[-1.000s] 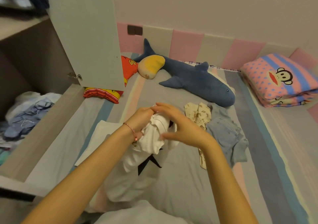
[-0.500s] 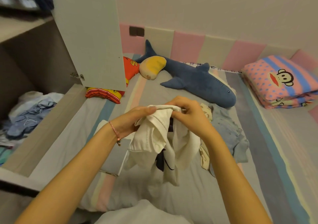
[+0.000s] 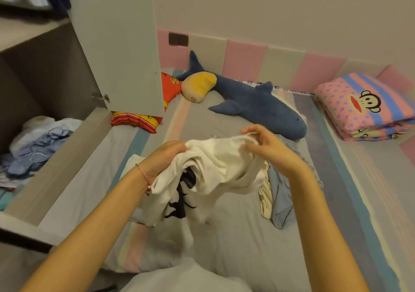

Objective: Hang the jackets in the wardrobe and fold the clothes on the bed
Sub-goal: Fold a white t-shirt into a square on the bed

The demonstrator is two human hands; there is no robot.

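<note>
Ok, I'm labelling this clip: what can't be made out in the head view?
White garment, bunched between the left hand and right hand: its type and dark print unreadable.
Blue garment: partly under the white one and the right forearm.
Red pillow: middle hidden by the wardrobe door.
Wardrobe pile: crumpled, cut by the left edge.

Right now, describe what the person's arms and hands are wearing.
Both forearms are bare, with no sleeves in view. A thin pink cord bracelet circles the left wrist, just behind the left hand. The right hand and its wrist carry nothing: no ring, watch or glove shows.
</note>
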